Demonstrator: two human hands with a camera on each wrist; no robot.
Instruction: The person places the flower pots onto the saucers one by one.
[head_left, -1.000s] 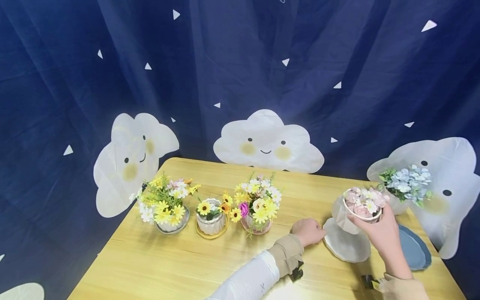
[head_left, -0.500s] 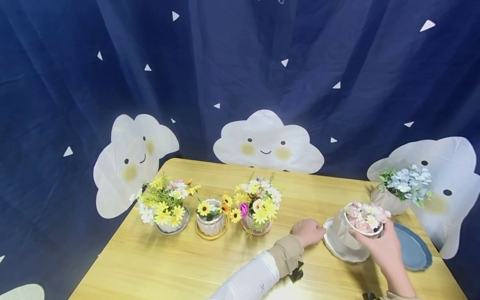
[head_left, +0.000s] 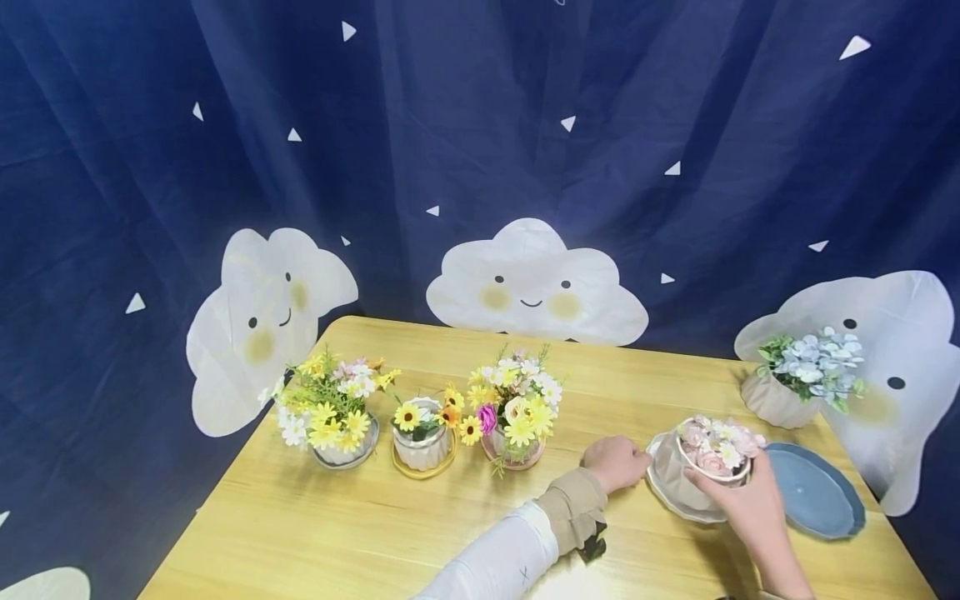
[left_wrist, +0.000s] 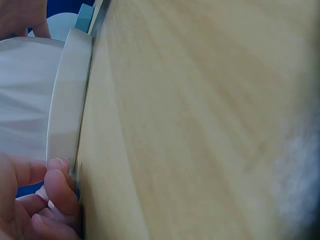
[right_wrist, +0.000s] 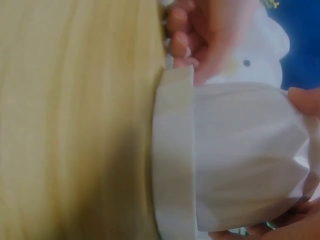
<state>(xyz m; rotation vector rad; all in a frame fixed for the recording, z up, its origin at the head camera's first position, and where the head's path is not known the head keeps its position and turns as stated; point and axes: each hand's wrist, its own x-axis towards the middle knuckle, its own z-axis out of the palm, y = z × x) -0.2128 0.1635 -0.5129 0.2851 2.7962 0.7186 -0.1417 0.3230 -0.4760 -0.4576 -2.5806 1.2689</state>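
A white faceted flower pot [head_left: 684, 477] with pink and white flowers [head_left: 716, 446] sits within the white saucer [head_left: 669, 498] on the right of the table. My right hand [head_left: 750, 500] grips the pot near its rim, thumb on the near side. In the right wrist view the pot [right_wrist: 240, 155] stands on the saucer [right_wrist: 175, 160]. My left hand [head_left: 617, 464] pinches the saucer's left edge between thumb and fingers. Up close in the left wrist view, these fingertips [left_wrist: 60, 190] meet the saucer's rim [left_wrist: 70, 95].
A blue-grey saucer [head_left: 817, 492] lies just right of my right hand. Behind it stands a pot with blue flowers [head_left: 817, 367]. Further left are three potted plants on saucers: yellow-white flowers [head_left: 330, 417], small sunflowers [head_left: 422, 442], mixed flowers [head_left: 517, 408]. A navy curtain [head_left: 480, 125] hangs behind.
My right hand has lowered the pink-flower pot from above the white saucer down onto it, drifting slightly left. My left hand has stayed at the saucer's edge.
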